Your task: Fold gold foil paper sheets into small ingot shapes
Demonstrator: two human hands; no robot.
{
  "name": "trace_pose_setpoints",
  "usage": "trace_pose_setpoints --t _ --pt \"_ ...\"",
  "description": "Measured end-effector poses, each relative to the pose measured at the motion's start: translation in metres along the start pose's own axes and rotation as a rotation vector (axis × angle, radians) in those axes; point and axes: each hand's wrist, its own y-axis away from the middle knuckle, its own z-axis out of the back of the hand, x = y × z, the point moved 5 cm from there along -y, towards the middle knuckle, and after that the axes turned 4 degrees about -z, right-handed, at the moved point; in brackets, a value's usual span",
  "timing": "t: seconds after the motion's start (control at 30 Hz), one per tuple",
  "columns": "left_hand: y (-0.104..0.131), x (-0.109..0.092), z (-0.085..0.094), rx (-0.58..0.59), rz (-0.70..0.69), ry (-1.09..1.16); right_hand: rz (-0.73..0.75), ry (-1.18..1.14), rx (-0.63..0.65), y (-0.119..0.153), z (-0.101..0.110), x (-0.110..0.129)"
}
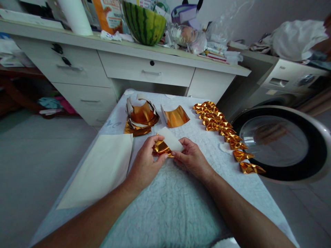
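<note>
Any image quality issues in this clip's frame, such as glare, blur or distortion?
Head view: wide-angle bending toward the edges, washing machine door looking stretched; bright glints on the folded gold pieces; left floor dim and soft; both hands, left and right, readable.

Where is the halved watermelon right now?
In the head view, the halved watermelon sits top, left of centre, on the counter, between the orange packet and the clear plastic wrapping.
</note>
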Motion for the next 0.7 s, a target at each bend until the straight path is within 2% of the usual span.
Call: trace_pose_setpoints --t 0.13,0.33,0.43,0.5,0.6,0.7 --pt "-0.002 0.002 -0.001 0.009 0.048 0.140 0.016 0.005 0.024 0.000 -0.002 0.002" --pt "-0.005 0.003 0.003 0.006 0.014 0.076 0.060 0.081 0.071 0.001 -0.006 0.005" --pt "-0.005 0.006 0.005 -0.012 0.056 0.114 0.111 0.166 0.058 0.005 -0.006 0.009" --pt "-0.006 0.008 0.006 -0.021 0.113 0.186 0.201 0.299 0.022 0.008 -0.005 0.015" --pt "-0.006 0.008 0.006 -0.023 0.195 0.285 0.410 0.608 -0.067 0.013 -0.005 0.025" --pt "-0.006 0.007 0.006 -0.025 0.247 0.315 0.573 0.885 -0.152 0.016 -0.007 0.029"
